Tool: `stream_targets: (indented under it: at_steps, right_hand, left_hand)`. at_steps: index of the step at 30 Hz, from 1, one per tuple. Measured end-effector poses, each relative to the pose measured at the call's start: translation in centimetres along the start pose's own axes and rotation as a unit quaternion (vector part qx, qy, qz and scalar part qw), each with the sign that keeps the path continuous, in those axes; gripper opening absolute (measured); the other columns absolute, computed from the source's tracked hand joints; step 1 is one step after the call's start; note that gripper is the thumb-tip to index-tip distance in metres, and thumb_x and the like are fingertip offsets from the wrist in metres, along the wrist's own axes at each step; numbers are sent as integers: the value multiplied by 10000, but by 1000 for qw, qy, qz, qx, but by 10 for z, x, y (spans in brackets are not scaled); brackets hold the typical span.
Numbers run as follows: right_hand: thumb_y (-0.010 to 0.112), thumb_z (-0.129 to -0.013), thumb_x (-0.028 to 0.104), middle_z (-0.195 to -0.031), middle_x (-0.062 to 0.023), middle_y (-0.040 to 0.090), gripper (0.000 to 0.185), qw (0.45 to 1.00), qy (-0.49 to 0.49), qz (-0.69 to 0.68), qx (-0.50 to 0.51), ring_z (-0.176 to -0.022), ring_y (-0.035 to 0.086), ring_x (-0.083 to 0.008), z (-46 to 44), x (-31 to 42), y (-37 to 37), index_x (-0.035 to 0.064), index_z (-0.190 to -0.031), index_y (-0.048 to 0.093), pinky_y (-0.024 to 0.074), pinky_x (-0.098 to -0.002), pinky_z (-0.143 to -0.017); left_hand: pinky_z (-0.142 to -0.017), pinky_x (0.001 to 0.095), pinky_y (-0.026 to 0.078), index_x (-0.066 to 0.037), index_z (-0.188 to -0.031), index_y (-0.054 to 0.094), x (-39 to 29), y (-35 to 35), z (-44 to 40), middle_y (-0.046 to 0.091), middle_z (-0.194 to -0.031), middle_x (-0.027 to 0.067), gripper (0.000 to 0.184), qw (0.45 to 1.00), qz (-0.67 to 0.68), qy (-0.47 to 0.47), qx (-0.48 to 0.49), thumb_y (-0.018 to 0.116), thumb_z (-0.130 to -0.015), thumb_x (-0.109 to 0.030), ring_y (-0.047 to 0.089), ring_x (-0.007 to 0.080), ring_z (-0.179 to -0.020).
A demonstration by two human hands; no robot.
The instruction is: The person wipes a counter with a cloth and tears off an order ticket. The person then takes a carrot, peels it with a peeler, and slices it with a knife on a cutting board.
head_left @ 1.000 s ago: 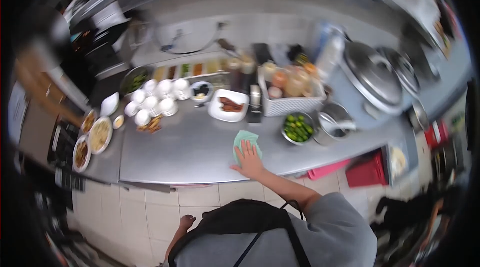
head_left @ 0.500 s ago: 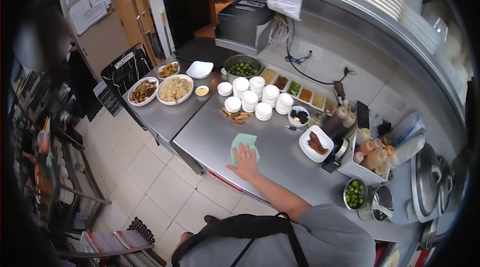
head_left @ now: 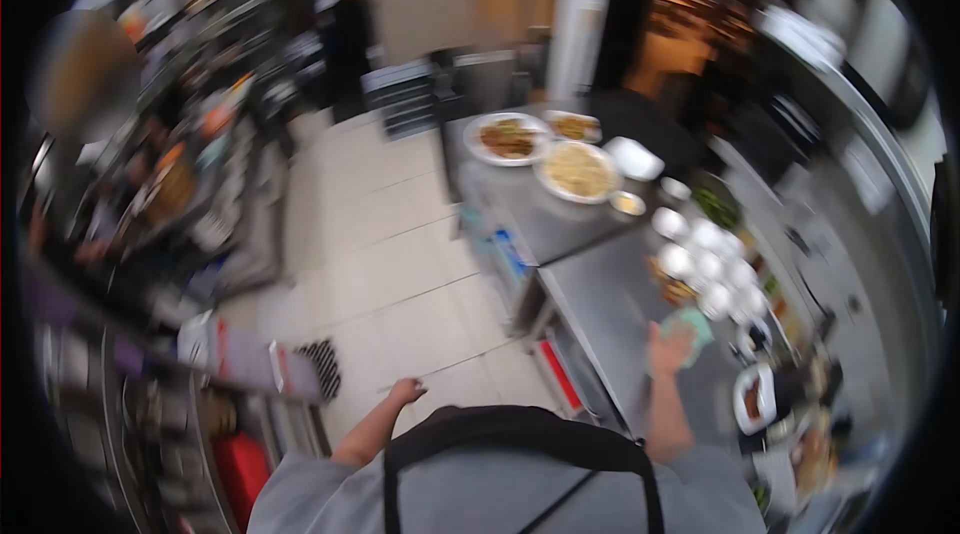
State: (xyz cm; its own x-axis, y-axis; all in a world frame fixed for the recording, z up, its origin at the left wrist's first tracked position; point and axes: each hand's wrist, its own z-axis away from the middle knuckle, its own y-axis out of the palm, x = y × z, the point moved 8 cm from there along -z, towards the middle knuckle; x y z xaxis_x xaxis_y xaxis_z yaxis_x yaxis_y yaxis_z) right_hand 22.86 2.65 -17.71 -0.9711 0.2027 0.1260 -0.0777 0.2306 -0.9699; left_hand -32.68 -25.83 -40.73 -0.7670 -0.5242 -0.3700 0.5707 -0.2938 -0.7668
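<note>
Pale green cloth (head_left: 702,327) has neared white bowls (head_left: 711,266), flat under the right hand (head_left: 671,350)

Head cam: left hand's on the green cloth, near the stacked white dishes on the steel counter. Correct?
Wrong hand: the head view shows the right hand on the green cloth, near the stacked white dishes on the steel counter. The left hand is off the counter.

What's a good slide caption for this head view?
Right hand on a pale green cloth atop a metal counter, near stacked white dishes; left hand off to the side.
</note>
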Motion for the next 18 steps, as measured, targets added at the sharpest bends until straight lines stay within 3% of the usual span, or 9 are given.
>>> stream_targets:
  at_steps: [2, 4, 6, 8, 9, 12, 14, 16, 18]
  right_hand:
    - [321, -822, 608, -1384, -216, 212, 721, 999, 6, 26, 43, -1291, 158, -365, -5, 1, 3, 104, -1336, 300, 113, -550, -1008]
    - [311, -824, 614, -1395, -176, 207, 721, 995, 44, 69, 61, -1294, 168, -345, -6, 1, 4, 113, -1342, 284, 179, -571, -982]
    - [359, -842, 560, -1367, -179, 256, 658, 994, 36, 90, 41, -1272, 214, -349, -2, 14, -9, 102, -1315, 330, 204, -553, -973]
    - [460, -861, 396, -1304, -186, 329, 512, 984, -127, -53, -116, -1214, 293, -355, -1, 51, -33, 67, -1248, 401, 249, -498, -960]
    - [460, -861, 396, -1304, -186, 329, 512, 982, -138, -57, -115, -1214, 293, -355, 1, 76, -36, 67, -1248, 401, 249, -498, -960]
    - [532, -797, 116, -1208, -190, 403, 368, 912, -323, -245, -55, -1125, 375, -335, 33, 194, -50, 20, -1147, 470, 291, -406, -950]
    - [549, -780, 87, -1158, -179, 447, 327, 871, -386, -303, 0, -1091, 407, -337, 46, 269, -54, 17, -1097, 506, 324, -406, -923]
    - [549, -769, 44, -1092, -167, 490, 258, 824, -427, -372, 34, -1027, 455, -336, 52, 331, -55, 12, -1025, 544, 364, -390, -881]
    - [539, -777, 35, -1038, -165, 515, 218, 784, -468, -406, 45, -981, 485, -329, 49, 378, -53, 10, -993, 558, 382, -376, -858]
  left_hand:
    - [-814, 401, 452, -74, -963, 628, 22, -27, 9, 604, -963, 180, 412, 998, 41, -29, -36, 606, -713, -400, 565, 331, -921]
    - [-801, 401, 459, -70, -936, 638, 54, -32, 32, 600, -967, 186, 355, 991, 93, -76, -57, 593, -726, -353, 568, 337, -908]
    - [-741, 398, 477, -67, -826, 663, 91, -41, 47, 622, -813, 173, 203, 972, 93, -170, -131, 569, -716, -210, 597, 329, -789]
    - [-701, 403, 488, -69, -719, 671, 104, -56, 75, 617, -749, 170, 156, 959, 52, -199, -196, 528, -691, -125, 599, 337, -724]
    - [-691, 408, 489, -65, -700, 667, 117, -55, 90, 614, -738, 175, 155, 942, 82, -224, -236, 519, -685, -110, 596, 341, -705]
    - [-684, 414, 489, -52, -676, 659, 137, -52, 113, 609, -723, 183, 159, 921, 127, -271, -248, 507, -681, -97, 593, 345, -685]
    - [-688, 416, 488, -44, -672, 655, 142, -49, 112, 608, -719, 187, 161, 918, 146, -293, -224, 504, -682, -98, 592, 347, -684]
    - [-751, 408, 481, -66, -788, 665, 146, -45, 99, 623, -842, 171, 196, 917, 150, -325, -178, 490, -736, -138, 599, 327, -823]
    - [-761, 410, 478, -67, -839, 659, 145, -47, 85, 621, -875, 171, 215, 908, 162, -350, -167, 484, -746, -152, 594, 330, -848]
